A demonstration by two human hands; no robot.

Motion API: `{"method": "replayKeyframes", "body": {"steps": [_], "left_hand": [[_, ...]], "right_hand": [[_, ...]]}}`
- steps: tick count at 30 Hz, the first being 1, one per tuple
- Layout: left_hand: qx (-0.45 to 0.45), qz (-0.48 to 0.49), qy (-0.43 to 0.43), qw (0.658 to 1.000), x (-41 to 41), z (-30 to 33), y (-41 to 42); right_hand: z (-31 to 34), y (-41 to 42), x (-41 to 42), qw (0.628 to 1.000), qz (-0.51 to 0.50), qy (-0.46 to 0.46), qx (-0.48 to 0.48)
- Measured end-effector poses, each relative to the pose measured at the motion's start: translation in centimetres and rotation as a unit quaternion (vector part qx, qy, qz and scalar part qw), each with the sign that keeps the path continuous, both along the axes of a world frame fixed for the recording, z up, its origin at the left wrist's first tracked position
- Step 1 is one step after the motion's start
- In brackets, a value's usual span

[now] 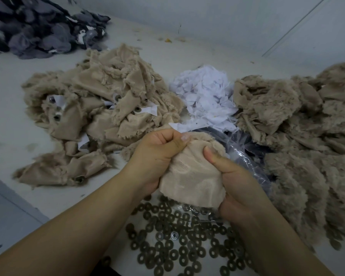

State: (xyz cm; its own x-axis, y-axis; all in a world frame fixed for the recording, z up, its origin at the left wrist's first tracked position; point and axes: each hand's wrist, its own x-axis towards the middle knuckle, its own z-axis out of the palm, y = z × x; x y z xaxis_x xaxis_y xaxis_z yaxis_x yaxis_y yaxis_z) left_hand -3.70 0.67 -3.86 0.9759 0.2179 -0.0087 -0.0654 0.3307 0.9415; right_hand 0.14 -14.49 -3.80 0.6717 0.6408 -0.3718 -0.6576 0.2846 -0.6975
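Both hands clenched on the beige plush piece [189, 176], backing side out, held just above the far edge of the washer spread [175, 248]. Left hand [155, 158] pinches the top edge. Right hand [239, 188] grips the side, thumb dug into the cloth.

Risks, my read:
- Thumb pressure on the thin backing could stretch or tear the weave.
- A slip drops the piece onto the washers and scatters them across the counter [8, 126].

Anything under the cloth: can't tell.
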Motion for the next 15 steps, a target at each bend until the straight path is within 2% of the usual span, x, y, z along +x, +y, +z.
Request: {"method": "replayKeyframes", "body": {"steps": [2,3,4,5,6,7,8,9,10,12,15], "left_hand": [[-0.031,-0.010,0.006,0.999,-0.2,-0.1,0.7],[-0.037,-0.006,0.008,0.999,-0.2,-0.2,1.0],[-0.043,0.004,0.012,0.999,-0.3,-0.2,1.3],[-0.050,0.016,0.016,0.999,-0.3,-0.3,1.6],[-0.057,0.026,0.021,0.998,-0.3,-0.3,1.8],[-0.060,0.034,0.022,0.997,-0.3,-0.3,2.0],[-0.061,0.036,0.023,0.997,-0.3,-0.4,2.0],[-0.062,0.034,0.022,0.997,-0.3,-0.4,2.0],[-0.065,0.031,0.021,0.997,-0.3,-0.4,2.0],[-0.070,0.029,0.016,0.997,-0.3,-0.3,1.8],[-0.076,0.032,0.012,0.996,-0.3,-0.3,1.7]], "right_hand": [[0.2,-0.3,0.3,0.995,-0.032,-0.081,-0.040],[0.4,-0.5,0.6,0.984,-0.058,-0.143,-0.088],[0.5,-0.8,0.8,0.958,-0.089,-0.218,-0.165],[0.4,-1.3,1.3,0.905,-0.121,-0.314,-0.262],[0.3,-1.9,1.8,0.819,-0.133,-0.421,-0.368],[0.0,-2.4,2.4,0.710,-0.114,-0.511,-0.471],[-0.2,-2.6,2.7,0.612,-0.069,-0.563,-0.551],[-0.5,-2.5,3.0,0.555,-0.017,-0.576,-0.600],[-0.8,-2.4,3.1,0.532,0.030,-0.569,-0.627],[-1.5,-1.8,3.1,0.511,0.096,-0.549,-0.654],[-1.6,-1.5,2.7,0.512,0.070,-0.567,-0.641]]}}
